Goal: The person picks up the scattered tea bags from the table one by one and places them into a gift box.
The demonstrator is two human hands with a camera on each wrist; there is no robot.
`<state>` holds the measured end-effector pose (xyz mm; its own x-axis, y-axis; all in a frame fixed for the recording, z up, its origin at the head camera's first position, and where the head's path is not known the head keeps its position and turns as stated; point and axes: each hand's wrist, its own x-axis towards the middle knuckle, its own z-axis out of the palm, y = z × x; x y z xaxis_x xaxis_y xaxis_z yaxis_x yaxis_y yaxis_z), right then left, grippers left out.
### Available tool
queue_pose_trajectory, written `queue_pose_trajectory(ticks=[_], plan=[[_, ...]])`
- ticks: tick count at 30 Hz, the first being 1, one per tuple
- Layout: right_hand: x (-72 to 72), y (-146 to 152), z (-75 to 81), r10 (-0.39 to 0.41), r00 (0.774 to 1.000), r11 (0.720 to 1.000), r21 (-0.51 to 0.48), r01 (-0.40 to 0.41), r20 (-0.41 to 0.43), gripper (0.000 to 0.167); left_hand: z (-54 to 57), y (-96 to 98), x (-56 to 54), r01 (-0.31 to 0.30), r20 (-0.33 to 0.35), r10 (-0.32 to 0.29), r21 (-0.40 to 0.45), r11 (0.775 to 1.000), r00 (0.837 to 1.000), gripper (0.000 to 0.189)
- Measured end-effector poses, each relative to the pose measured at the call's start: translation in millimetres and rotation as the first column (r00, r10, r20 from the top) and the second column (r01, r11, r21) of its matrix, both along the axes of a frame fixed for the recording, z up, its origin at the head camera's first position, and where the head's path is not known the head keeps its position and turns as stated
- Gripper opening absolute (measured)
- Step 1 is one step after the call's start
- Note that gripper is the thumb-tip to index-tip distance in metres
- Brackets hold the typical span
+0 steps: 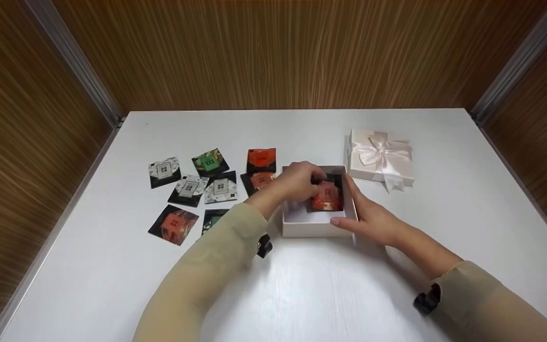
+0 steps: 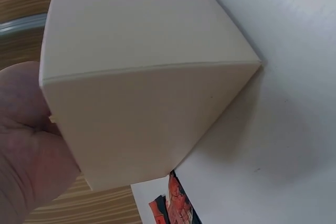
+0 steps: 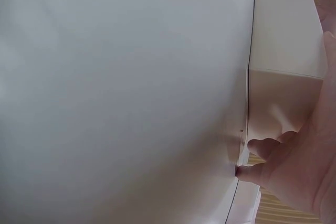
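Right grip (image 1: 377,222) wide against box (image 1: 309,231)

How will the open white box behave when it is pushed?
The box probably keeps its shape, as its edges look crisp. Its thin walls suggest light weight. The red packet inside may slide, with bare space beside it.

No text can be read. Small printed labels (image 1: 221,186) are seen on the packets: grey on three white-and-black packets (image 1: 165,172), green on the green packet (image 1: 210,162), red on the near-left packet (image 1: 174,225), orange-red on the far orange packet (image 1: 261,160), red on the red packet (image 1: 328,196) inside the white box (image 1: 316,231). Dark marks are made out on several, too small and blurred to be deciphered.
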<state>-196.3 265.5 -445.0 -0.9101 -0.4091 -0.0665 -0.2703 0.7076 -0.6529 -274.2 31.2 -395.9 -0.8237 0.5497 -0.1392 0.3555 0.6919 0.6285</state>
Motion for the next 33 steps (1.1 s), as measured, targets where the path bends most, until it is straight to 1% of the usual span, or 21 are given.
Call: queue_pose_trajectory(ticks=[6, 10, 14, 18, 19, 22, 26, 30, 33], plan=[[-0.8, -1, -2.6, -0.003, 1.0, 1.0, -0.006, 0.003, -0.003, 0.112, 4.5, -5.1, 3.8, -0.001, 0.048, 0.001, -0.001, 1.0, 0.999, 0.037], [-0.4, -2, -4.1, -0.003, 1.0, 1.0, 0.006, 0.003, 0.01, 0.112, 9.7, -9.0, 7.1, -0.002, 0.059, 0.003, -0.017, 1.0, 0.998, 0.041], [0.4, -2, -3.6, 0.0, 1.0, 1.0, 0.013, -0.001, 0.016, 0.111, 20.8, -18.1, 10.9, 0.007, 0.041, -0.007, 0.001, 1.0, 0.999, 0.042], [1.3, -1, -3.2, -0.001, 1.0, 1.0, 0.02, 0.001, 0.014, 0.111, 35.6, -36.4, 17.0, 0.011, 0.014, -0.012, 0.074, 0.997, 1.0, 0.04], [1.3, -1, -3.3, -0.002, 1.0, 1.0, 0.023, 0.002, 0.01, 0.111, 39.4, -42.6, 19.1, 0.001, 0.016, -0.002, 0.097, 0.995, 1.0, 0.04], [1.5, -2, -3.4, -0.002, 1.0, 0.999, 0.034, 0.002, 0.004, 0.111, 48.8, -66.1, 23.9, -0.02, -0.005, 0.021, 0.173, 0.985, 1.0, 0.04], [1.0, -3, -2.9, 0.002, 1.0, 0.999, 0.047, -0.002, -0.006, 0.111, 57.0, -106.5, 29.1, -0.08, -0.032, 0.091, 0.257, 0.963, 0.995, 0.04], [0.2, -2, -1.8, 0.004, 1.0, 0.999, 0.05, -0.003, -0.013, 0.111, 59.5, -153.2, 30.7, -0.172, -0.026, 0.188, 0.294, 0.94, 0.982, 0.041], [0.1, 0, -1.4, 0.004, 1.0, 0.999, 0.045, -0.004, -0.012, 0.111, 55.2, -188.6, 30.5, -0.222, -0.053, 0.247, 0.292, 0.93, 0.967, 0.041]])
